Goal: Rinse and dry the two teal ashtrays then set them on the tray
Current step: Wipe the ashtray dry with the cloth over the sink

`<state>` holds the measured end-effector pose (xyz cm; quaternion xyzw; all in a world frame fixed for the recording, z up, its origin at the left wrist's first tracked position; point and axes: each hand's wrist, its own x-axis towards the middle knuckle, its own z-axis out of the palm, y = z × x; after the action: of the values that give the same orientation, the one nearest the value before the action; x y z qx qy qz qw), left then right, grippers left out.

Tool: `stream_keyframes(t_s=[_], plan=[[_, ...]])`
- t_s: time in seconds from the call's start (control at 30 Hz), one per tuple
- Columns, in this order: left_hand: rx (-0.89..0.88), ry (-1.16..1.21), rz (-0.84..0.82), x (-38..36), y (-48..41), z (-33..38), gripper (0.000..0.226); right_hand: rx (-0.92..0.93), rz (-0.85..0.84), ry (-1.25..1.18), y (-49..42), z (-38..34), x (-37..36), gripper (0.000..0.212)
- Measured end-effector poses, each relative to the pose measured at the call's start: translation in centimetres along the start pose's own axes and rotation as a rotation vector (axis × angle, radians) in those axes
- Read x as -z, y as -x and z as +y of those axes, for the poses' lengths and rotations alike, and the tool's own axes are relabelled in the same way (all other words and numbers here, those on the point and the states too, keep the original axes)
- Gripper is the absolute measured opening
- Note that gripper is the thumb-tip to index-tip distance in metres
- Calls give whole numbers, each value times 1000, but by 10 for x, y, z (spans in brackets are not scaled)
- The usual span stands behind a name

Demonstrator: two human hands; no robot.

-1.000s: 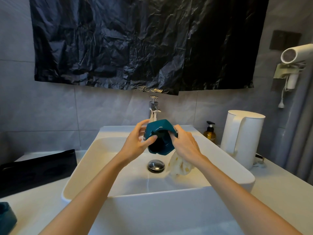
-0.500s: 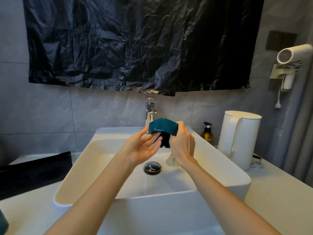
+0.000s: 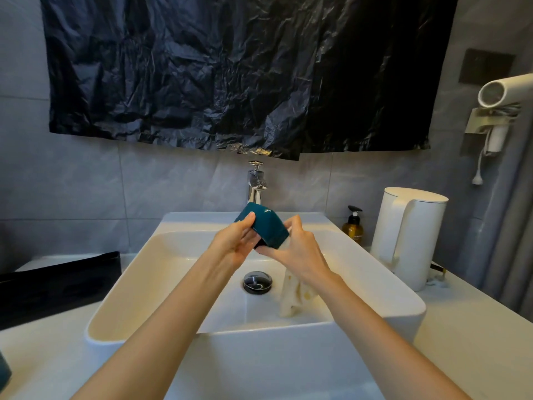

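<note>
You hold the teal ashtray [image 3: 266,226] above the sink [image 3: 173,255], at twelve o'clock from the drain [image 3: 257,281] and just in front of the faucet [image 3: 256,183]. Your left hand [image 3: 232,245] grips it with the thumb over the upper wall and the fingers underneath. Your right hand [image 3: 301,251] is closed round a pale cloth [image 3: 292,298] and presses it to the ashtray's lower right side, while the loose end hangs into the basin. The ashtray is tilted, with its outer faces toward you.

It looks stiff and glossy, light enough for one hand, and probably slick if wet. Its flat, angled walls look like the best purchase, so pinch two opposite faces rather than the rim. A slip here would likely knock it against the hard basin and could chip it, so keep it low and let the cloth add friction.

The black tray [image 3: 57,284] lies on the desk at nine o'clock from the sink. The second ashtray [image 3: 4,372] sits at eight o'clock, cut off by the frame's edge.
</note>
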<state>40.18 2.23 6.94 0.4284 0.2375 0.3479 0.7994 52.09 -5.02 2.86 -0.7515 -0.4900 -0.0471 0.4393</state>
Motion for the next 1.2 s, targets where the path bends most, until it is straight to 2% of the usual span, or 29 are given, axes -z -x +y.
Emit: stream_keyframes(t_s=[0.1,0.2,0.27,0.33,0.4,0.47,0.57,0.63,0.7,0.77,0.87,0.93,1.07,1.13,1.2], plan=[[-73,-100,-26,17,-10,6,34,-142,-73,-210,0,4,12,68],[-139,-367,-43,27,-12,9,29,-206,131,-392,-9,-3,26,48],[-182,-490,-76,32,-13,9,26,-113,291,-385,-15,-18,36,30],[-225,-581,-113,36,-14,7,23,-35,352,-395,-24,-40,44,18],[-240,-633,-159,39,-12,6,24,-30,287,-460,-35,-59,40,20],[-244,-637,-207,39,-11,3,25,-78,101,-476,-43,-68,28,24],[-246,-662,-230,38,-10,1,24,-107,-179,-318,-43,-55,20,27],[-237,-680,-216,40,-12,0,26,-71,-215,-289,-39,-43,29,35],[-231,-684,-204,40,-13,0,28,-8,-128,-237,-37,-37,43,40],[-251,-676,-207,41,-14,-1,27,85,59,-172,-36,-38,56,39],[-292,-689,-217,41,-13,-3,18,199,371,-141,-42,-46,73,24],[-300,-727,-221,41,-12,-5,18,248,454,-135,-48,-55,79,16],[-294,-720,-257,40,-8,-5,16,241,478,-249,-54,-66,66,16],[-301,-699,-276,40,-6,-4,20,176,380,-362,-48,-62,46,21],[-315,-664,-290,41,-5,-3,25,139,237,-372,-37,-54,26,22]])
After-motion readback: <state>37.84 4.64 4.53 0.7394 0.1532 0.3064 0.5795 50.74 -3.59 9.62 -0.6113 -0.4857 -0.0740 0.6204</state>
